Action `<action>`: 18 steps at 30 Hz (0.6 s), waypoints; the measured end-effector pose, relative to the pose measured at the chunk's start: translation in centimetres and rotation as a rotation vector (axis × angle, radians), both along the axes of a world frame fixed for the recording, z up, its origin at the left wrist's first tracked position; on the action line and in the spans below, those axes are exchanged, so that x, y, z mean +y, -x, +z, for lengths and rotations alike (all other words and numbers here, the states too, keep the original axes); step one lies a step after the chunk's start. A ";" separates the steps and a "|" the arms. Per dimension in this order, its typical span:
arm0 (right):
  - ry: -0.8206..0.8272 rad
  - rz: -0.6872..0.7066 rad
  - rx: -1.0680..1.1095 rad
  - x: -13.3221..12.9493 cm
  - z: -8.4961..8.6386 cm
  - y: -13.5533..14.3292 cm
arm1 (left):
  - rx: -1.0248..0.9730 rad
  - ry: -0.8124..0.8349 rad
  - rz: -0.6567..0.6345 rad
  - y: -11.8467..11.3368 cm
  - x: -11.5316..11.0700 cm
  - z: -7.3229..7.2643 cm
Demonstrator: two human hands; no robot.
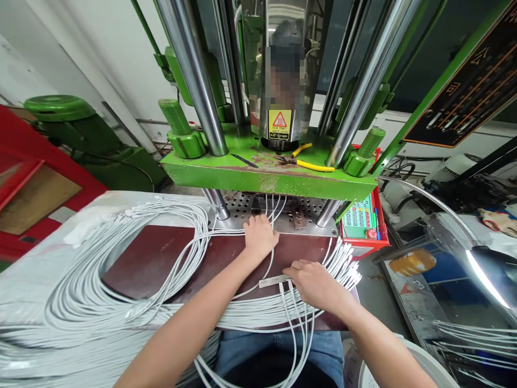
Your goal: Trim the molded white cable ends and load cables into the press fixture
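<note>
My left hand (pixel 260 237) is closed around thin white cables at the front edge of the machine's perforated metal plate (pixel 238 210). Several cable ends (pixel 278 203) run from there in under the green press block. My right hand (pixel 313 279), nearer to me, pinches a small flat metal bar (pixel 271 281) by its right end. White cables (pixel 297 328) hang down from that bar over my lap. Beneath both hands a large bundle of white cables (pixel 258 315) crosses the dark brown board (pixel 230 256); its loose ends (pixel 347 267) fan out at the right.
A coil of white cables (pixel 68 285) covers the left of the table. On the green press block (pixel 258 178) lie yellow-handled pliers (pixel 315 166) and a thin dark blade (pixel 244 160). Steel columns (pixel 194 75) rise either side. A red control box (pixel 363 223) and a lamp (pixel 488 275) stand right.
</note>
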State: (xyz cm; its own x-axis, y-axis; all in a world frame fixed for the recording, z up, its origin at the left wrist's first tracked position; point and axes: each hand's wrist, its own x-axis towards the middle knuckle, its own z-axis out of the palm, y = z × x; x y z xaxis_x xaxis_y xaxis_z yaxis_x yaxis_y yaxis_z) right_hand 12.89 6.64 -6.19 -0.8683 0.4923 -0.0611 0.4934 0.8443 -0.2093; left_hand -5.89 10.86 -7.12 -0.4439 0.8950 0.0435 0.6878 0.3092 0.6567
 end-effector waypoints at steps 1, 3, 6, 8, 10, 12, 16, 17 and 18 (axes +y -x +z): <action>-0.010 -0.017 -0.008 0.0 -0.1 -0.1 | -0.060 0.030 -0.008 0.8 0.1 0.5; -0.025 -0.039 -0.026 0.1 -0.4 -0.1 | -0.203 0.103 -0.048 2.3 0.3 1.9; -0.028 -0.038 -0.030 0.0 -0.7 0.4 | -0.506 0.220 -0.146 3.4 0.6 3.8; -0.017 -0.023 -0.012 0.0 -0.6 0.6 | -0.719 0.277 -0.201 2.9 0.9 4.2; 0.032 0.001 0.013 0.4 -0.3 0.5 | -0.914 0.305 -0.232 2.0 1.5 3.7; 0.110 0.006 0.042 1.7 0.3 0.2 | -1.084 0.289 -0.237 1.0 2.5 2.6; 0.191 -0.191 0.190 6.8 1.7 0.5 | -1.340 0.149 -0.180 0.0 4.3 0.4; 0.193 -0.295 0.237 8.4 1.9 1.0 | -1.386 0.123 -0.164 0.0 4.5 0.1; 0.199 -0.396 0.272 10.0 2.0 1.6 | -1.424 0.108 -0.150 0.0 4.6 0.0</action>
